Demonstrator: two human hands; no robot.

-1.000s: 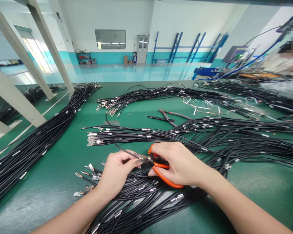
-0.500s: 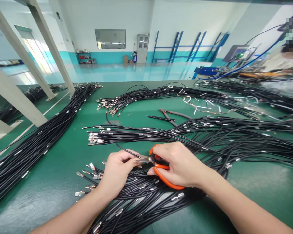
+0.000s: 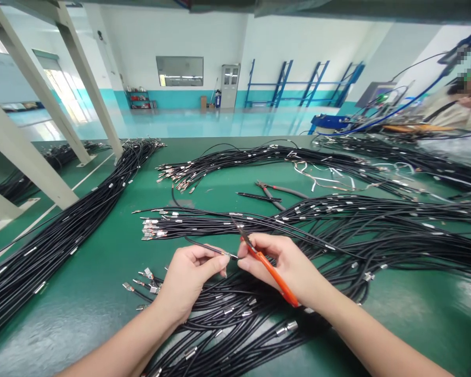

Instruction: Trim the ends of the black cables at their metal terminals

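Observation:
My left hand (image 3: pixel 190 283) is closed in a pinch on a black cable (image 3: pixel 204 245), near its end. My right hand (image 3: pixel 292 264) grips orange-handled scissors (image 3: pixel 272 272), whose blades point up and to the left, away from the cable. The right thumb and forefinger meet at the cable's tip, just beside the left fingertips; whether they pinch it is hard to make out. Under both hands lies a bundle of black cables (image 3: pixel 220 335) with metal terminals (image 3: pixel 286 329). Another cable bundle (image 3: pixel 196 222) with terminals at its left end lies just beyond.
Pliers (image 3: pixel 286 189) and a black pen-like tool (image 3: pixel 259 197) lie on the green table (image 3: pixel 113 256). More cable bundles run along the left (image 3: pixel 78 220) and the back (image 3: pixel 255 153). White strips (image 3: pixel 314 178) lie at back right. Cream posts (image 3: pixel 35 157) stand left; a person (image 3: pixel 435 118) is at far right.
The scissors have swung from lying across the cable end to pointing up and left. My right fingertips have come to the cable tip. The left hand still pinches the cable; the view has tilted slightly upward.

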